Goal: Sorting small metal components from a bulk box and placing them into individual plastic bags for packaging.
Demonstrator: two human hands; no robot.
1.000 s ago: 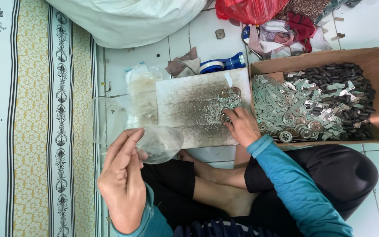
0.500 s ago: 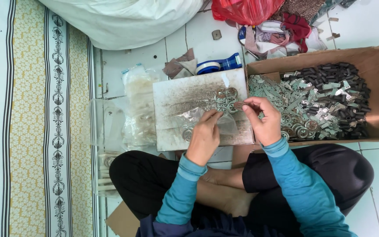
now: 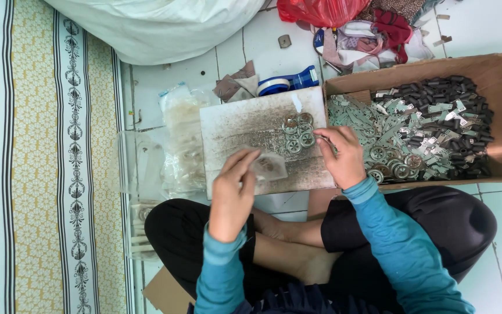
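The left hand (image 3: 232, 197) pinches a small clear plastic bag (image 3: 268, 166) over the stained white board (image 3: 245, 131). The right hand (image 3: 343, 156), fingers curled half shut, touches the cluster of round metal discs (image 3: 297, 132). Bagging seems underway; next, discs need gathering into the opened bag.

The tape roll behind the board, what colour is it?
Blue and white tape roll, seen from the head view.

A brown cardboard box (image 3: 495, 70) stands right, clear plastic bags (image 3: 181, 145) left, red bag (image 3: 321, 9) above.
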